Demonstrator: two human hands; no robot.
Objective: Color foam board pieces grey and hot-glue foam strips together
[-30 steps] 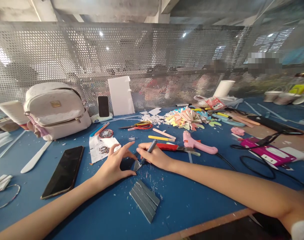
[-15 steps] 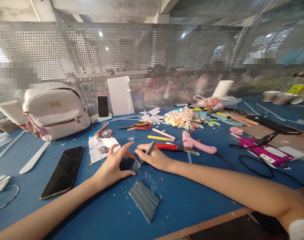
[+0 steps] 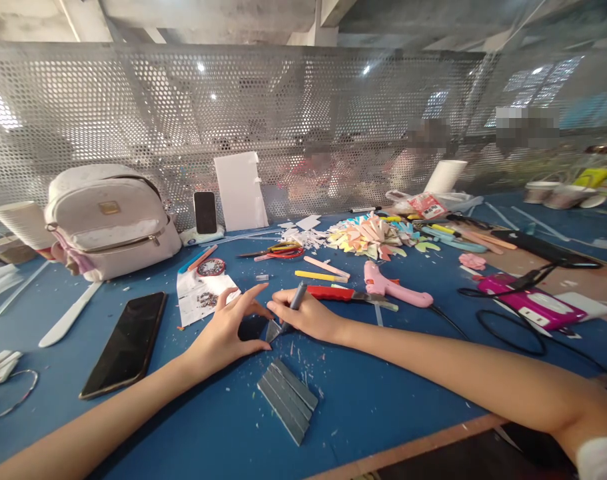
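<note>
My right hand [image 3: 306, 313] is closed around a grey pen-shaped tool [image 3: 298, 295], held at a slant with its lower end down by a small grey piece [image 3: 273, 331]. Whether the tool has a blade or a writing tip is hidden by the fingers. My left hand [image 3: 226, 327] rests on the blue table with fingers spread and curved, its thumb tip at the near edge of that small piece. Closer to me lies a grey scored slab [image 3: 288, 400] with lengthwise grooves, and pale crumbs are scattered around it.
Beyond my right hand lie a red-handled cutter [image 3: 333, 293] and a pink glue gun [image 3: 396, 287]. Scissors [image 3: 278, 251] and a heap of coloured scraps [image 3: 370, 235] are farther back. A phone [image 3: 126, 343], a white knife [image 3: 70, 315] and a backpack [image 3: 113, 227] stand or lie at left.
My right hand and the tool have shifted very slightly to the left. The left hand and the grey slab stay where they were.
</note>
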